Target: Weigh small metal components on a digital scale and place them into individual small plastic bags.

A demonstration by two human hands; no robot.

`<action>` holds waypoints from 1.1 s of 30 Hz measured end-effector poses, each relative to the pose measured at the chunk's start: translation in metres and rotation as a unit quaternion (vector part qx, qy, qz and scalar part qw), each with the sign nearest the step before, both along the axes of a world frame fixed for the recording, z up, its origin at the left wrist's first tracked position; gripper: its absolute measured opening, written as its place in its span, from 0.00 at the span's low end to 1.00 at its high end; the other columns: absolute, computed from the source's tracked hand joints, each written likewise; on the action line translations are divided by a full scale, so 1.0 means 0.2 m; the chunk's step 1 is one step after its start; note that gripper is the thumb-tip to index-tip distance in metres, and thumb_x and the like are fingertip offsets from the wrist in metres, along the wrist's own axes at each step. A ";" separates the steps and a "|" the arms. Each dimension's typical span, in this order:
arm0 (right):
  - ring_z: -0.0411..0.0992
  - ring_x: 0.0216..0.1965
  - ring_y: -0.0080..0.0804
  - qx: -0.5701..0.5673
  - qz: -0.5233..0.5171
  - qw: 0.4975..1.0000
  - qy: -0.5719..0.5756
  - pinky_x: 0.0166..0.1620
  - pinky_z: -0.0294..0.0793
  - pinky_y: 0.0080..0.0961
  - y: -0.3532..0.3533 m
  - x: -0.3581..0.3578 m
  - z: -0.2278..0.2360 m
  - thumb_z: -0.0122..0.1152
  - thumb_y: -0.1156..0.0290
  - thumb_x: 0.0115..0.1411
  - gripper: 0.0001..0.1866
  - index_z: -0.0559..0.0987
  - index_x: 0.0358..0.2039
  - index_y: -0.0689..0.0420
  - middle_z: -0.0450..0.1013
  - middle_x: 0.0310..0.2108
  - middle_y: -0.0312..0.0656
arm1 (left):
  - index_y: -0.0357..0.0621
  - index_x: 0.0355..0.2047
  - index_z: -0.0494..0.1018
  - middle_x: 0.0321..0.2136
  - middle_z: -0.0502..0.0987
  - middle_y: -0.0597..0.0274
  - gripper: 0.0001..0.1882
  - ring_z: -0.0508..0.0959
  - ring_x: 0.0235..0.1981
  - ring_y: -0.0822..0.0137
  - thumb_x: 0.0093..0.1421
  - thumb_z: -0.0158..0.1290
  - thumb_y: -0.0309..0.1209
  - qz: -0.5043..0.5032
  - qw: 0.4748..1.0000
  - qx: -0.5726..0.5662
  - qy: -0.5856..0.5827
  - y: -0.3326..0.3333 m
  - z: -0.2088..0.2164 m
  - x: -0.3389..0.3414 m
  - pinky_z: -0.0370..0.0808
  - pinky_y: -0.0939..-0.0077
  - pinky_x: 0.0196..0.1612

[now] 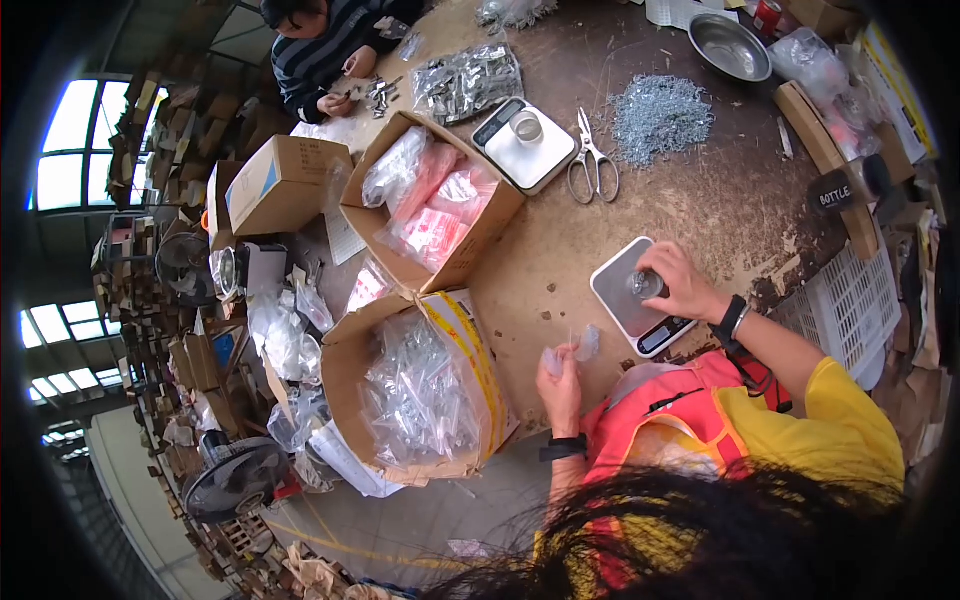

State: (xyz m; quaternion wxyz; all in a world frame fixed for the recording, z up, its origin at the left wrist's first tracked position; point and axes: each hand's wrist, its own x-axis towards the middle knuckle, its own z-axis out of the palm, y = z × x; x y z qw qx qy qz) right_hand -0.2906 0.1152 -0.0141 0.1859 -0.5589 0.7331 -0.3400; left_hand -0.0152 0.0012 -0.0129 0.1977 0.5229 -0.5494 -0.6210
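Note:
My right hand (680, 284) is curled round a small clear cup (641, 283), with the fingers on its far and right sides. The cup is on or just over the pan of a white kitchen scale (614, 290); I cannot tell whether it touches. What the cup contains is too small to make out. My left hand (561, 386), closer to my body at the table's edge, pinches a small clear plastic bag (588, 344) between thumb and fingers. Left of that hand stands an open carton full of clear plastic bags (415, 395).
Beyond the scale lie scissors (595, 170), a heap of small metal parts (660, 118) and a metal bowl (730, 48). A second scale (545, 160) carries a clear cup. Another carton (475, 250) has red and white bags. Across the table, a person (325, 55) handles small parts.

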 end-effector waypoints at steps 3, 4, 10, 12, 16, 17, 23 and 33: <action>0.65 0.59 0.49 -0.021 -0.019 1.000 0.012 0.64 0.62 0.43 0.03 0.04 0.01 0.75 0.62 0.45 0.32 0.73 0.50 0.55 0.70 0.52 0.46 | 0.40 0.40 0.79 0.19 0.69 0.73 0.09 0.65 0.19 0.81 0.69 0.53 0.31 0.010 1.000 0.015 0.023 0.00 0.01 0.02 0.59 0.85 0.21; 0.65 0.60 0.49 -0.040 -0.042 0.998 0.017 0.64 0.62 0.43 0.03 0.01 0.05 0.75 0.61 0.46 0.32 0.72 0.51 0.55 0.70 0.52 0.46 | 0.40 0.40 0.79 0.19 0.69 0.73 0.09 0.65 0.18 0.81 0.69 0.53 0.31 0.014 0.999 0.023 0.040 0.01 0.02 0.02 0.59 0.85 0.20; 0.71 0.45 0.51 -0.019 -0.318 0.947 0.038 0.51 0.72 0.41 -0.07 -0.79 -0.27 0.72 0.57 0.55 0.29 0.69 0.48 0.60 0.67 0.45 0.53 | 0.40 0.38 0.78 0.18 0.68 0.73 0.10 0.64 0.18 0.82 0.69 0.52 0.33 -0.003 0.999 0.035 0.023 -0.01 0.05 0.05 0.58 0.85 0.20; 0.71 0.46 0.56 0.001 -0.332 0.931 0.151 0.49 0.73 0.45 -0.15 -0.95 -0.38 0.72 0.56 0.56 0.30 0.68 0.49 0.61 0.67 0.46 0.56 | 0.39 0.38 0.78 0.18 0.68 0.73 0.10 0.64 0.18 0.82 0.70 0.52 0.32 -0.001 0.999 0.038 0.022 -0.03 0.05 0.04 0.57 0.85 0.21; 0.71 0.46 0.60 0.051 -0.287 0.937 0.191 0.48 0.73 0.47 -0.32 -0.98 -0.40 0.71 0.61 0.56 0.26 0.70 0.49 0.60 0.68 0.46 0.57 | 0.37 0.38 0.78 0.19 0.68 0.74 0.09 0.64 0.18 0.82 0.70 0.52 0.31 0.011 0.998 0.063 0.014 -0.04 0.10 0.03 0.57 0.85 0.21; 0.71 0.46 0.60 0.054 -0.284 0.940 0.184 0.48 0.73 0.47 -0.33 -0.97 -0.41 0.71 0.61 0.56 0.26 0.70 0.49 0.60 0.68 0.46 0.57 | 0.37 0.38 0.78 0.19 0.68 0.74 0.09 0.64 0.18 0.82 0.70 0.52 0.31 0.014 0.998 0.065 0.005 -0.04 0.09 0.04 0.57 0.85 0.21; 0.75 0.34 0.45 -0.003 -0.245 0.963 0.108 0.40 0.76 0.40 -0.26 -1.10 -0.43 0.66 0.71 0.59 0.09 0.75 0.34 0.60 0.74 0.28 0.46 | 0.38 0.40 0.79 0.19 0.68 0.74 0.10 0.64 0.18 0.82 0.69 0.52 0.31 0.021 0.998 0.055 0.020 -0.03 0.03 0.05 0.58 0.85 0.21; 0.78 0.27 0.26 0.072 -0.341 0.930 -0.118 0.29 0.79 0.26 -0.11 -1.10 -0.37 0.63 0.70 0.62 0.06 0.78 0.36 0.58 0.78 0.29 0.39 | 0.41 0.39 0.80 0.19 0.69 0.72 0.10 0.64 0.18 0.81 0.68 0.53 0.33 0.022 0.997 0.071 0.018 -0.04 0.05 0.05 0.56 0.84 0.19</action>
